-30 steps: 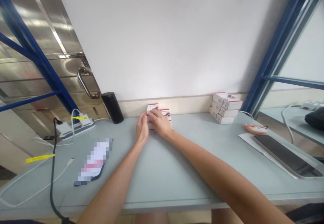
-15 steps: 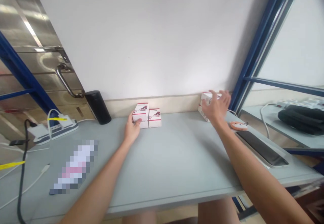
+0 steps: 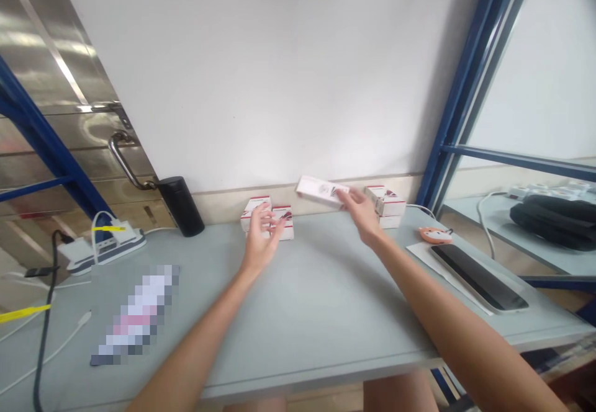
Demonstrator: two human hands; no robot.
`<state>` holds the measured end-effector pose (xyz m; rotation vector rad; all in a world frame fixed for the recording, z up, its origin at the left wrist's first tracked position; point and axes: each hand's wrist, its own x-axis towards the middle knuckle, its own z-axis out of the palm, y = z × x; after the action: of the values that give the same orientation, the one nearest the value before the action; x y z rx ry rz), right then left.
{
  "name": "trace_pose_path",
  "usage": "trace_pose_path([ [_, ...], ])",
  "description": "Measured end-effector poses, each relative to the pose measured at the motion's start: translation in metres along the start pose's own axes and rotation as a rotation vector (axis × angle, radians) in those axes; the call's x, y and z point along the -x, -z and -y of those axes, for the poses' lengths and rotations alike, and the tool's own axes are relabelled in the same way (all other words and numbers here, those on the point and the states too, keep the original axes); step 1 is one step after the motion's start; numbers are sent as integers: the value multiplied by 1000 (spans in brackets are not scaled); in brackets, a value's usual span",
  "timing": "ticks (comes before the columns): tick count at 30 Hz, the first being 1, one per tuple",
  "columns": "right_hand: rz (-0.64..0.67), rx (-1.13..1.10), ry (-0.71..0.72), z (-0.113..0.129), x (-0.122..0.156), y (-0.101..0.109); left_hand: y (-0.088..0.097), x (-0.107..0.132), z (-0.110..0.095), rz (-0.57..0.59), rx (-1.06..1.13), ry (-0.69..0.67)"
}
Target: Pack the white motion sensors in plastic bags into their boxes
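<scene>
A white box [image 3: 319, 190] with dark print is held by one end in my right hand [image 3: 363, 213], tilted and raised above the table near the wall. My left hand [image 3: 261, 238] has its fingers apart and loosely bent, in front of a group of small white boxes [image 3: 285, 214] with red edges. The hand partly hides these boxes, and I cannot tell whether its fingertips touch them. To the right of my right hand, more white boxes [image 3: 391, 206] with red edges are stacked against the wall.
On the grey table [image 3: 307, 313] a black cylinder [image 3: 180, 206] stands at the back left. A power strip [image 3: 109, 252] with cables and a blurred-out item [image 3: 137, 316] lie on the left. An orange-and-white mouse [image 3: 435, 234] and a dark phone-like slab [image 3: 479, 277] lie on the right.
My right hand has come left from the right stack, carrying a white box. The left hand has let go of the upper left box and shifted right, in front of the group.
</scene>
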<state>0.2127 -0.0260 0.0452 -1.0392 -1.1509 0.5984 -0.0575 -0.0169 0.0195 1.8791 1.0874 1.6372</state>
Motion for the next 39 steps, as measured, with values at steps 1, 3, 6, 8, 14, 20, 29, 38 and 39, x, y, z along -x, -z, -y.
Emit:
trace_pose_path([
  [1,133,-89,-68,0,7,-10,-6,1,-1,57,111,82],
  [3,425,-197,-183,-2,21,-24,-14,2,-2,69,245,142],
  [6,583,-84,-181,-5,36,-33,-13,2,-2,11,243,127],
  [8,495,46,-53,-6,43,-36,-10,4,-4,-1,166,78],
  [14,398,147,372,2,58,-50,-11,15,-19,42,-3,-67],
  [20,299,115,283,9,57,-47,-14,20,-20,113,-32,-86],
  [29,356,180,461,12,56,-37,-15,27,-27,148,-186,-274],
  [38,187,159,350,18,55,-38,-15,26,-24,197,-198,-354],
  [39,130,132,308,19,52,-37,-15,26,-25,221,-216,-408],
])
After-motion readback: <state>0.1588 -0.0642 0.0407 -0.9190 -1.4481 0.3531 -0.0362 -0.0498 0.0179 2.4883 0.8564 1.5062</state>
